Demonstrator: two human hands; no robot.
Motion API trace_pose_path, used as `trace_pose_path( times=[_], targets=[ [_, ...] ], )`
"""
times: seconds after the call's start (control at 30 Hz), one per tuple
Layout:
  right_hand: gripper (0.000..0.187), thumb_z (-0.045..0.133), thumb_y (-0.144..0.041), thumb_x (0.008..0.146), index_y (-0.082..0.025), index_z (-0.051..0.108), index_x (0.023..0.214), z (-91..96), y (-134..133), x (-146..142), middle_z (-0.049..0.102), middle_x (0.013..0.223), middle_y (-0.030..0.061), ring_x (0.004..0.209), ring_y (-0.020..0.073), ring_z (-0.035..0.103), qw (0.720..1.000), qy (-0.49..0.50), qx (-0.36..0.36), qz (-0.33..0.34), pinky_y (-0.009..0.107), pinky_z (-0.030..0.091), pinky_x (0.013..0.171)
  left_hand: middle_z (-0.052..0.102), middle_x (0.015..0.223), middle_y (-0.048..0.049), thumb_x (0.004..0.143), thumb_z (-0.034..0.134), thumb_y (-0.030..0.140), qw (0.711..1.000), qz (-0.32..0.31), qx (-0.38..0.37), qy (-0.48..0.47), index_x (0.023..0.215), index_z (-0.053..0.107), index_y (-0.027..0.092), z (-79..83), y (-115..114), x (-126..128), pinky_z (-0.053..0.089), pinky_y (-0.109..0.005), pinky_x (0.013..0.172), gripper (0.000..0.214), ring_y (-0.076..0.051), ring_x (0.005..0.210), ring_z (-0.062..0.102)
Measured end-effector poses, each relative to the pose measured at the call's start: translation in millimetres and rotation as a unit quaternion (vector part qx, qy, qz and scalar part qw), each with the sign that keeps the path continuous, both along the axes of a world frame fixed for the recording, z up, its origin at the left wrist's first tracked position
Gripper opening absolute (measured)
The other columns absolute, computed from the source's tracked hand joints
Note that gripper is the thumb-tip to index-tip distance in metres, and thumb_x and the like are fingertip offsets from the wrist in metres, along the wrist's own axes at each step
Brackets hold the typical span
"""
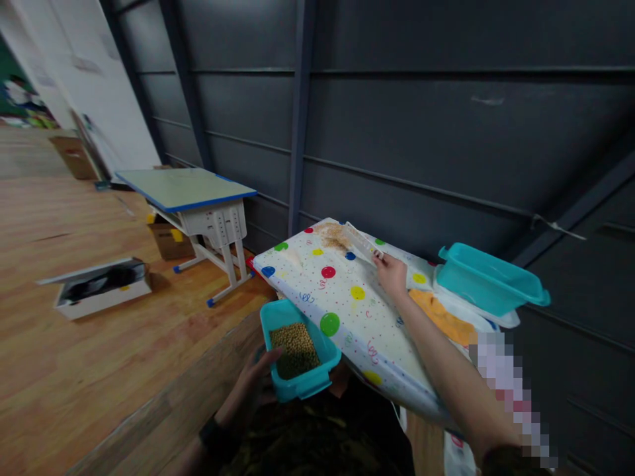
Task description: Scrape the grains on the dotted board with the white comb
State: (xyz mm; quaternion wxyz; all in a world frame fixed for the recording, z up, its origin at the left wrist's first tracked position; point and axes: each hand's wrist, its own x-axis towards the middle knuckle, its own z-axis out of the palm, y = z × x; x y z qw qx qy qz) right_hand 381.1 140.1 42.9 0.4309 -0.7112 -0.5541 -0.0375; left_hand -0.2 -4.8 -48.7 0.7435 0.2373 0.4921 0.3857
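Observation:
My left hand [258,380] grips a teal plastic tub [317,378] of small tan beans [295,348] at the near edge of a table covered with a white cloth with coloured dots [342,297]. My right hand [391,272] reaches across the cloth, its fingers closed on a flat, pale ruler-like strip [362,243]. The strip's far end lies against a pile of tan grains [333,235] at the table's far corner.
A second teal tub [489,279] stands on the cloth at the right, beside an orange cloth [444,319]. A dark panelled wall [421,119] runs behind. A blue-edged desk [186,188] and an open white box [99,286] stand on the wooden floor at left.

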Motion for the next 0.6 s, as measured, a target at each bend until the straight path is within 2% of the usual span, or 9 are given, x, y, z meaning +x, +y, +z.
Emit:
trace_pose_path(
  times=[0.13,0.23,0.37,0.5,0.6],
  targets=[
    [0.036,0.058,-0.027,0.099,-0.013,0.089,0.110,-12.3,8.3,3.5,0.087,0.104,0.0166,0.093,0.0332,0.081,0.999,-0.015,-0.032,0.002,0.037,0.056,0.085,0.078,0.146,-0.0163,0.080,0.091,0.058,1.000,0.000,0.012,0.027,0.159,0.059,0.030,4.5,-6.9,-4.7,0.070,-0.051,0.087,0.090,-0.045,0.125,0.079],
    [0.037,0.058,-0.023,0.100,-0.017,0.088,0.120,-15.8,11.0,0.9,0.086,0.118,0.0147,0.108,0.0334,0.082,0.997,-0.049,-0.062,0.018,0.037,0.057,0.097,0.077,0.149,-0.0167,0.076,0.094,0.054,0.999,0.001,0.026,0.035,0.156,0.063,0.029,9.1,-13.3,-5.2,0.070,-0.053,0.090,0.089,-0.046,0.128,0.077],
    [0.038,0.057,-0.021,0.101,-0.019,0.087,0.125,-13.7,6.3,-1.9,0.086,0.120,0.0127,0.112,0.0319,0.082,0.993,-0.073,-0.083,0.032,0.037,0.057,0.101,0.078,0.146,-0.0180,0.076,0.094,0.054,0.999,0.006,0.038,0.027,0.155,0.063,0.027,6.8,-17.2,1.5,0.069,-0.055,0.093,0.089,-0.047,0.132,0.074],
    [0.036,0.059,-0.022,0.103,-0.020,0.088,0.123,-10.2,-3.3,-3.2,0.086,0.121,0.0112,0.114,0.0316,0.082,0.995,-0.058,-0.062,0.051,0.037,0.058,0.101,0.078,0.146,-0.0164,0.077,0.094,0.051,0.999,0.017,0.045,0.024,0.148,0.067,0.028,-4.1,-17.3,7.7,0.069,-0.054,0.096,0.080,-0.046,0.138,0.070],
    [0.035,0.061,-0.019,0.101,-0.021,0.088,0.124,-11.0,-8.6,-4.4,0.086,0.121,0.0104,0.115,0.0315,0.082,0.997,-0.043,-0.048,0.039,0.038,0.058,0.103,0.079,0.143,-0.0139,0.076,0.094,0.050,0.999,0.015,0.048,0.017,0.141,0.069,0.028,-9.1,-17.4,10.6,0.070,-0.052,0.097,0.073,-0.046,0.139,0.071]
  ],
)
